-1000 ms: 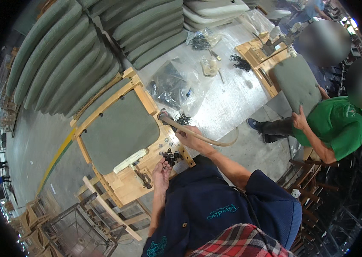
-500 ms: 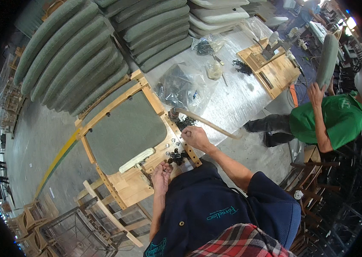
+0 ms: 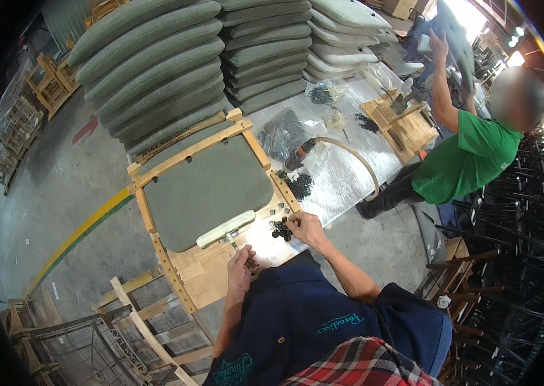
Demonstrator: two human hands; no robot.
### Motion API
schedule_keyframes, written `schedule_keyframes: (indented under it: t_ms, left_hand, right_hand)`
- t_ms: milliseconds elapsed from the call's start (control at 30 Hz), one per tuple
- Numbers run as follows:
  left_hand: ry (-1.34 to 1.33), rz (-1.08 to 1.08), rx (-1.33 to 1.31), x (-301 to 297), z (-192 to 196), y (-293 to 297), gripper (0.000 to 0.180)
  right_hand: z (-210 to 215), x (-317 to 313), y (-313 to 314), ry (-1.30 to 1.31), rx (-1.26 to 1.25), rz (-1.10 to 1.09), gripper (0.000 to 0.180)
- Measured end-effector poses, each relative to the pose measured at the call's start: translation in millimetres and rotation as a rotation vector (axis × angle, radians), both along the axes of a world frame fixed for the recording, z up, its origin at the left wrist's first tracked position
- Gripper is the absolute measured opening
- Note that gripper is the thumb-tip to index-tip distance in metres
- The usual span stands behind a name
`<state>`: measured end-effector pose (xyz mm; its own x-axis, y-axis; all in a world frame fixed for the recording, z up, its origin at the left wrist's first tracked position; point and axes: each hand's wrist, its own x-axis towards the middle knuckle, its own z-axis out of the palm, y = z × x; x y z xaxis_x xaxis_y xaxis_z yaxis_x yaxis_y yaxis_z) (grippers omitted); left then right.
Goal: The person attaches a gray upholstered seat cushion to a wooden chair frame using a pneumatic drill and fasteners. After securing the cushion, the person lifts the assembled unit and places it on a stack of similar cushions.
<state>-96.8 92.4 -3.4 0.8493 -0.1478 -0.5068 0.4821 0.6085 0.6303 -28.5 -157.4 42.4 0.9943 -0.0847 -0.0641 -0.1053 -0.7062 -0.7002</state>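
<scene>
Two hands work at the near end of the wooden frame [image 3: 258,152], and we do well to give each its own job; our right hand [image 3: 309,230] bends over the pile of black parts [image 3: 280,229], just beside the near end of the frame's right rail, with thumb and fingertips drawn together at the pile's edge; we cannot tell whether a piece is pinched between them. Our left hand [image 3: 240,273] curls close to the pale lever [image 3: 233,243] at the frame's near side; its fingers are bent in, yet whether they grip the lever or only brush it, we cannot tell.

Inside the frame lies the grey-green panel [image 3: 207,186], with the cream bar [image 3: 225,229] along its near edge; we judge it wise to spare that edge any sideways push. For a clean pick, we take one part from the pile's rim rather than dig into its middle; we pinch lightly and feel which way it faces before lifting; we keep our wrist off the small grey pieces [image 3: 272,211] inside the frame's right rail, since a careless sweep could scatter them; we likewise mind the hosed tool [image 3: 300,156], lying outside that rail.
</scene>
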Motion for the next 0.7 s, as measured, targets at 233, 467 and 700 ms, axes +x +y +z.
schedule_keyframes:
  t_ms: [233, 467, 700]
  left_hand:
    - [-0.003, -0.022, -0.048, -2, 13, 8, 0.035]
    - [-0.123, 0.106, -0.073, 15, 7, 22, 0.036]
    - [-0.112, 0.181, -0.105, 24, 7, 21, 0.033]
  right_hand:
    - [-2, -18, -6, -0.021, -0.053, 0.013, 0.025]
    - [13, 29, 5, -0.036, -0.092, 0.115, 0.028]
    - [19, 52, 0, -0.051, -0.102, 0.096, 0.029]
